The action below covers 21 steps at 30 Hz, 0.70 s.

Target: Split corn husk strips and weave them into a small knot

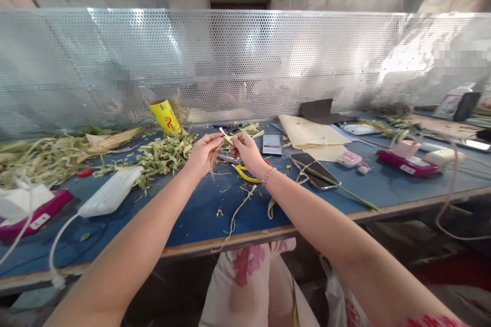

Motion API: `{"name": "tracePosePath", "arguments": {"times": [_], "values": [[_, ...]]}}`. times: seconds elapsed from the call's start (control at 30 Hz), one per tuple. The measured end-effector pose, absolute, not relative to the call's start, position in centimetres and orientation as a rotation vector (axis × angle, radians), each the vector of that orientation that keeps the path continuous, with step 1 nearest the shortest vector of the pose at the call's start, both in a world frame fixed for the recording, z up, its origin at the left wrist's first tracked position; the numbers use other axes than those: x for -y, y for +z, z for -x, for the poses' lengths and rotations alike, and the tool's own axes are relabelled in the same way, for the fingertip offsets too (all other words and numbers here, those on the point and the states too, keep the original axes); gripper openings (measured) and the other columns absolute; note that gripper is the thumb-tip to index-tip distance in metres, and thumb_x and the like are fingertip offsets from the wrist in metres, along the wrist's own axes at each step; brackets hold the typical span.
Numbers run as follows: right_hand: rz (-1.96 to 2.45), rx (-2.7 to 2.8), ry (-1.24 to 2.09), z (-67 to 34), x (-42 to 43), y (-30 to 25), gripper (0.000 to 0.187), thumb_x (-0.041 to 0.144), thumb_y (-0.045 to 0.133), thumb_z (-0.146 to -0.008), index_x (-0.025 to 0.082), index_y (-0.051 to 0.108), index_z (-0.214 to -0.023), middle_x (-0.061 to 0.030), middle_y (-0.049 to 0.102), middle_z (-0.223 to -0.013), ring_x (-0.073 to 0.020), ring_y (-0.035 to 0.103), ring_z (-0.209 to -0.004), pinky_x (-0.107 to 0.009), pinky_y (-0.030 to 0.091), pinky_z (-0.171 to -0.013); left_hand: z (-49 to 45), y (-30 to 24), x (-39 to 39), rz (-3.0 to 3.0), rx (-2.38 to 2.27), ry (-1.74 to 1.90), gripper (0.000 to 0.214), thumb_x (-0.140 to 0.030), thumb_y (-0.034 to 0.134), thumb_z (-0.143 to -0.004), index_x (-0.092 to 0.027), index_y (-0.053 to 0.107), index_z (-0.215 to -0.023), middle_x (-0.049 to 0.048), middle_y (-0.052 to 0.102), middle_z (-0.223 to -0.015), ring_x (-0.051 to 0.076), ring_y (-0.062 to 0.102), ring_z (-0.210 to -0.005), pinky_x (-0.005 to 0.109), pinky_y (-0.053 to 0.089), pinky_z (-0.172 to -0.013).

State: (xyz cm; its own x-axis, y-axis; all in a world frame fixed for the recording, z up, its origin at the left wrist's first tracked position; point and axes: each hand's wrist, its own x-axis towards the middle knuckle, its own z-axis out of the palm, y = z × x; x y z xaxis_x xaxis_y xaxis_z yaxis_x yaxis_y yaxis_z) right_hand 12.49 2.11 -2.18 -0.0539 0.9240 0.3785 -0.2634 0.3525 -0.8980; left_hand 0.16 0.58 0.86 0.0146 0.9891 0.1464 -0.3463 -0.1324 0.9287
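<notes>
Both my hands are held up over the blue table (199,214), pinching the same pale green leaf strip (226,136) between them. My left hand (203,153) grips its left part with fingers closed, and more thin strips hang down from that hand. My right hand (245,150), with a bead bracelet at the wrist, pinches the strip's right end. Below the hands lie yellow-handled scissors (245,173). A heap of cut leaf strips (161,156) lies just left of my left hand.
A yellow paper cup (165,117) lies tipped by the perforated metal screen (245,61). A dark phone (314,169), brown paper sheets (307,135), a white power bank (109,191) with cable and pink tissue packs (406,161) lie around. More leaves (42,156) cover the far left.
</notes>
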Motion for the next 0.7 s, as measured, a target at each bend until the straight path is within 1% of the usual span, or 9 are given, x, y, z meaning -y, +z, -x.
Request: {"name": "tracePosePath", "arguments": {"times": [0.07,0.17,0.27,0.33,0.47,0.57,0.7], "values": [[0.682,1.289,1.104,-12.6,-2.0,-2.0,0.015,0.031,0.05,-0.071,0.021,0.042,-0.077,0.008,0.049,-0.057,-0.0065,0.047,-0.049,-0.022,0.042,-0.052,-0.1,0.7,-0.8,-1.067,-0.871,1.445,0.014,-0.011,0.067,-0.059,-0.014,0.063,-0.073,-0.0021,0.061,-0.063,0.004,0.054,-0.055,0.016,0.043,-0.053],[0.675,1.444,0.973,-13.0,-2.0,-1.7,0.017,0.025,0.056,-0.065,0.02,0.045,-0.078,0.0056,0.052,-0.065,-0.008,0.052,-0.059,-0.023,0.043,-0.059,0.3,0.7,-1.1,-1.106,-0.89,1.448,0.014,-0.014,0.071,-0.055,-0.014,0.063,-0.067,-0.0026,0.06,-0.06,0.005,0.052,-0.052,0.016,0.04,-0.049],[0.678,1.559,0.851,-13.5,-2.2,-1.6,0.025,0.021,0.062,-0.06,0.019,0.049,-0.082,0.0016,0.057,-0.077,-0.0098,0.054,-0.071,-0.026,0.044,-0.07,0.8,0.7,-1.3,-1.189,-0.865,1.427,0.018,-0.015,0.073,-0.049,-0.013,0.063,-0.064,-0.0016,0.061,-0.059,0.006,0.053,-0.053,0.017,0.041,-0.052],[0.702,1.598,0.84,-13.8,-2.4,-1.6,0.029,0.021,0.063,-0.06,0.019,0.051,-0.086,-0.0009,0.059,-0.084,-0.0112,0.055,-0.077,-0.028,0.045,-0.073,1.0,0.6,-1.4,-1.25,-0.856,1.388,0.02,-0.016,0.074,-0.047,-0.013,0.065,-0.064,-0.0006,0.062,-0.06,0.007,0.054,-0.055,0.019,0.042,-0.055],[0.746,1.691,0.848,-14.3,-2.5,-1.6,0.039,0.022,0.067,-0.056,0.018,0.054,-0.093,-0.0046,0.059,-0.095,-0.0144,0.055,-0.089,-0.031,0.045,-0.077,1.1,0.2,-1.6,-1.359,-0.861,1.321,0.018,-0.018,0.073,-0.049,-0.014,0.066,-0.066,0.0006,0.063,-0.061,0.009,0.056,-0.057,0.023,0.043,-0.062],[0.728,1.743,0.862,-14.4,-2.3,-1.5,0.04,0.023,0.067,-0.056,0.017,0.055,-0.094,-0.005,0.059,-0.096,-0.0152,0.054,-0.092,-0.031,0.045,-0.078,1.1,0.0,-1.6,-1.428,-0.907,1.351,0.016,-0.018,0.071,-0.051,-0.014,0.067,-0.066,0.001,0.064,-0.063,0.011,0.056,-0.059,0.025,0.043,-0.065],[0.693,1.744,0.902,-14.4,-1.8,-1.2,0.039,0.02,0.065,-0.058,0.017,0.054,-0.095,-0.0035,0.059,-0.092,-0.0145,0.055,-0.09,-0.031,0.045,-0.079,1.3,-0.1,-1.6,-1.7,-1.059,1.394,0.014,-0.022,0.067,-0.055,-0.015,0.069,-0.068,-0.0002,0.061,-0.058,0.01,0.051,-0.054,0.024,0.039,-0.057]]}}
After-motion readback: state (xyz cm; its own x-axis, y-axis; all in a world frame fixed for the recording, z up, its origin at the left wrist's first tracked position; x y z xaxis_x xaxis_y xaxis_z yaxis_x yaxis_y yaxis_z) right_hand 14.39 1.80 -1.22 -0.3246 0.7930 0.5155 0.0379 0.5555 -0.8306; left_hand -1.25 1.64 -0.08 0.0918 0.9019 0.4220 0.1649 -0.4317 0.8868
